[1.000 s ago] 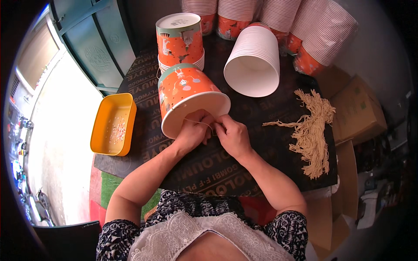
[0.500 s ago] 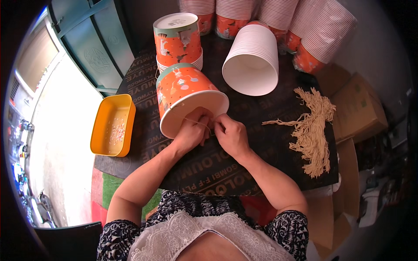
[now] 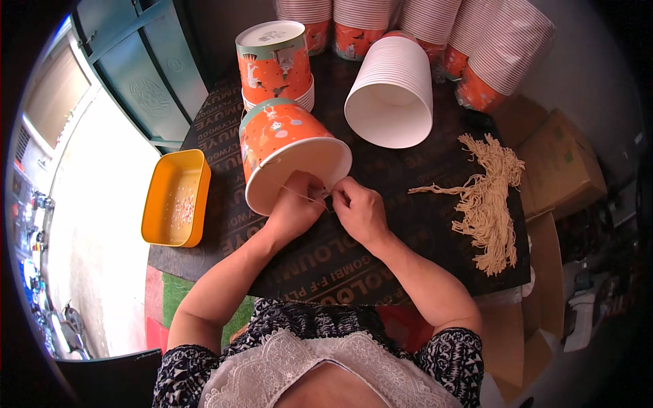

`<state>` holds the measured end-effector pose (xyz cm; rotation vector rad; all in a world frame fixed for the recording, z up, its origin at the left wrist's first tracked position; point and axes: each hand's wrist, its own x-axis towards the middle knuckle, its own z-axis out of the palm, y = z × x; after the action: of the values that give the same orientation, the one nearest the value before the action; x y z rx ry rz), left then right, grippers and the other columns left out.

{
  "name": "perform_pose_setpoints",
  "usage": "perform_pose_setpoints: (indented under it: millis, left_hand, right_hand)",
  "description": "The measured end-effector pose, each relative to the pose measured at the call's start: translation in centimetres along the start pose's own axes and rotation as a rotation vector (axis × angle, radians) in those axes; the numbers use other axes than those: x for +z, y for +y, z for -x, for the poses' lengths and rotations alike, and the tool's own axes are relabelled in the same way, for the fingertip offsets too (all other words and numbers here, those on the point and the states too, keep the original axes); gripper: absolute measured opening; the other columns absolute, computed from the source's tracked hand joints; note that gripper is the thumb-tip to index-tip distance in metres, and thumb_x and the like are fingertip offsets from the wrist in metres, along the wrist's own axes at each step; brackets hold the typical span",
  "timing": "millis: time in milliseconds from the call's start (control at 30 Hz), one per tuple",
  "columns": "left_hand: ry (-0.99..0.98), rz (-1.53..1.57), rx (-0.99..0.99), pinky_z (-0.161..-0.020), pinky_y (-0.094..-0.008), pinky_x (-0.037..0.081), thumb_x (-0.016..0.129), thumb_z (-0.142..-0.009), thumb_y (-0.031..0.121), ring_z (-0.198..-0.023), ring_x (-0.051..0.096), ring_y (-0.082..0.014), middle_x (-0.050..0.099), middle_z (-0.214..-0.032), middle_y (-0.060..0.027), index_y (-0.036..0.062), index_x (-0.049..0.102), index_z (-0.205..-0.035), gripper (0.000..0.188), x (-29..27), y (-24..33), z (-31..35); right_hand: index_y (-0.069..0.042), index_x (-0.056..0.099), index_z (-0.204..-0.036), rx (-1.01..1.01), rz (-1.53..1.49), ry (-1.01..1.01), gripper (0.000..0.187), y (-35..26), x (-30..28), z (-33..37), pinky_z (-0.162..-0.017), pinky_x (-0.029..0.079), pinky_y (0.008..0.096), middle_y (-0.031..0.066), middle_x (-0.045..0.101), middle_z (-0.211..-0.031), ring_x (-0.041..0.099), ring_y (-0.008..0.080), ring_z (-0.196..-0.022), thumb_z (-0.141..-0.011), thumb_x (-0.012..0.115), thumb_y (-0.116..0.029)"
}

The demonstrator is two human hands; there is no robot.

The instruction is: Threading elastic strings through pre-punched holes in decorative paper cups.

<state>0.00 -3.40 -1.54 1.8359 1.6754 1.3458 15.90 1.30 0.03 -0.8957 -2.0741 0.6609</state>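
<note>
Orange paper bucket [image 3: 282, 146] lying on its side on the dark board [image 3: 381, 265], open mouth turned toward the body, white inside showing; a thin pale string [image 3: 303, 194] drawn across the lower part of the rim. Judged as mid-way on this one bucket: string already at the rim and pulled taut, though whether knotted or only threaded cannot be told, fingers covering that spot.

Going left to right: yellow tray [image 3: 173, 197] at the board's left edge, small specks inside, untouched; then left hand [image 3: 296, 207] resting at the bucket's mouth, fingers curled and pinching the string against the rim; then right hand [image 3: 357, 207] just beside it, touching the left, thumb and forefinger pressed together on the string's other end, just outside the rim. So bucket directly ahead of both hands, rim touching the left hand, body of the bucket reaching away and slightly leftward.

Behind the bucket, a short upright stack of printed buckets [image 3: 275, 61], base up; to the right of it, a long stack of white-sided buckets [image 3: 394, 95] lying on its side, mouth open; further stacks along the far edge. At far right, a bundle of pale cut strings [image 3: 490, 197], well apart from the right hand, plenty left; by that supply, much work seemingly remaining.
</note>
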Motion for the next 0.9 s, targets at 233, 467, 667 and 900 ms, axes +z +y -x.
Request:
perform_pose_setpoints:
  millis: [233,467,667,900]
  left_hand:
    - [-0.09,-0.019,-0.136,-0.068,-0.0339,0.049,0.063,-0.077,-0.002,-0.079,0.061,-0.0223,0.063,-0.082,-0.0136,-0.0023,0.061,-0.084,0.007,-0.2,1.8,-0.5]
    - [-0.069,0.003,-0.096,-0.067,-0.0338,0.048,0.064,-0.077,-0.002,-0.076,0.06,-0.0227,0.061,-0.079,-0.0131,-0.0022,0.06,-0.081,0.005,-0.2,1.6,-0.4]
    - [-0.115,0.007,-0.132,-0.068,-0.0333,0.048,0.064,-0.078,-0.001,-0.077,0.06,-0.0226,0.06,-0.081,-0.0131,-0.0023,0.06,-0.082,0.006,-0.6,2.4,-0.6]
    - [0.004,0.07,-0.057,-0.062,-0.038,0.048,0.062,-0.073,-0.002,-0.068,0.062,-0.0294,0.062,-0.069,-0.0185,-0.0049,0.062,-0.072,0.003,-0.2,2.4,-0.5]
  right_hand:
    - [-0.004,0.058,-0.086,-0.021,0.025,0.022,0.007,0.0,0.1,0.0,-0.059,0.051,0.0451,0.0168,0.065,-0.075,0.065,0.0376,-0.071,-0.085,0.062,-0.01]
    - [-0.006,0.054,-0.092,0.004,0.045,0.01,0.011,-0.3,0.1,0.0,-0.058,0.051,0.0454,0.0167,0.065,-0.074,0.065,0.0377,-0.07,-0.085,0.062,-0.01]
    - [-0.006,0.054,-0.091,-0.039,0.063,0.017,0.01,-0.1,0.1,0.0,-0.058,0.051,0.0462,0.0168,0.065,-0.074,0.065,0.0379,-0.07,-0.084,0.062,-0.009]
    - [-0.006,0.055,-0.088,-0.102,0.097,0.014,0.008,-0.1,0.1,0.0,-0.057,0.051,0.0463,0.0169,0.064,-0.075,0.064,0.0381,-0.069,-0.083,0.062,-0.007]
